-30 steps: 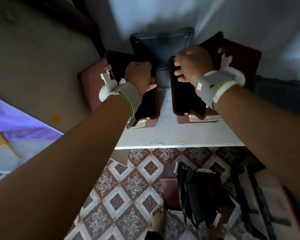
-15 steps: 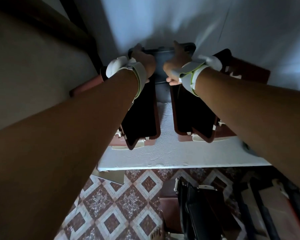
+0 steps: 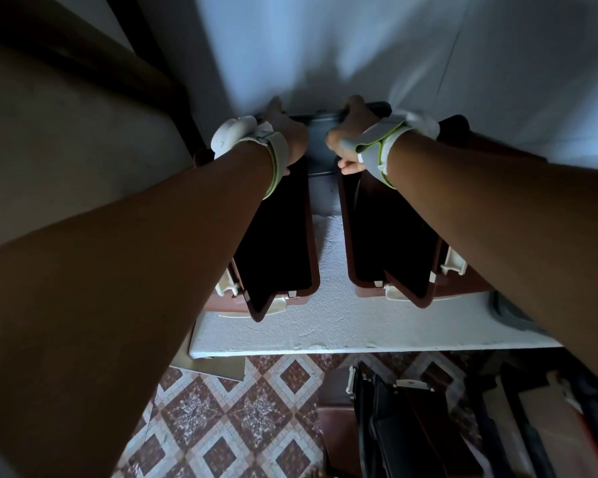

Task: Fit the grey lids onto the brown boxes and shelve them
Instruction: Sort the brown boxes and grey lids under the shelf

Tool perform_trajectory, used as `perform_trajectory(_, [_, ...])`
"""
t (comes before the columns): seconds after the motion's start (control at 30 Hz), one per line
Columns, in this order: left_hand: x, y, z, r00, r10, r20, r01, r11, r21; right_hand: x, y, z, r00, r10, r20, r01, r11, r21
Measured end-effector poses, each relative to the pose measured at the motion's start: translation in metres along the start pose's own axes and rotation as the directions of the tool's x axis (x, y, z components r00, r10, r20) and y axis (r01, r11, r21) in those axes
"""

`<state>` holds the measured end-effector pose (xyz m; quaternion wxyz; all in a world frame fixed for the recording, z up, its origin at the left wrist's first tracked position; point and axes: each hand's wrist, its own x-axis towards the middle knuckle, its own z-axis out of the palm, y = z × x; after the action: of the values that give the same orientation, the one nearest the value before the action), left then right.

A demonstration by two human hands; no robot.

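Two open brown boxes stand side by side on a white shelf, the left box and the right box, both dark inside with white latches at their near ends. Behind and between them a grey lid leans at the wall. My left hand grips the lid's left edge. My right hand grips its right edge, with one finger over the top and the thumb below. Both forearms stretch over the boxes and hide parts of them.
The white wall rises right behind the lid. Another grey lid lies on the shelf at the right. On the patterned tile floor below stands a pile of dark lids and brown boxes. A cardboard piece pokes out under the shelf edge.
My hands left the inner rims of the two boxes, reached back to the wall and took hold of the grey lid. The view moved closer over the shelf.
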<state>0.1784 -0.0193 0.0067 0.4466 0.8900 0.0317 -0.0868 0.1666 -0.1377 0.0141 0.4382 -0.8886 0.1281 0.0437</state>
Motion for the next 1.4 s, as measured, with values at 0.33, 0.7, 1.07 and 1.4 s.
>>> perform_trajectory(0.33, [-0.024, 0.016, 0.001, 0.922, -0.056, -0.383, -0.039, 0.971, -0.236, -0.037, -0.022, -0.011, 0.964, -0.069, -0.258, 0.07, 0.998, -0.003])
perform_trajectory(0.7, [-0.1, 0.067, -0.008, 0.911, -0.264, -0.317, -0.071, 0.658, -0.749, -0.111, -0.021, -0.057, 0.921, 0.001, -0.389, 0.19, 0.872, 0.452])
perform_trajectory(1.07, [-0.165, 0.118, 0.079, 0.984, -0.157, -0.081, 0.023, 0.571, -0.821, -0.194, 0.065, -0.166, 0.846, 0.403, -0.347, 0.131, 0.474, 0.871])
perform_trajectory(1.4, [-0.221, 0.126, 0.208, 0.969, -0.118, 0.218, 0.245, 0.603, -0.759, -0.243, 0.225, -0.198, 0.685, 0.7, -0.201, -0.009, 0.284, 0.959])
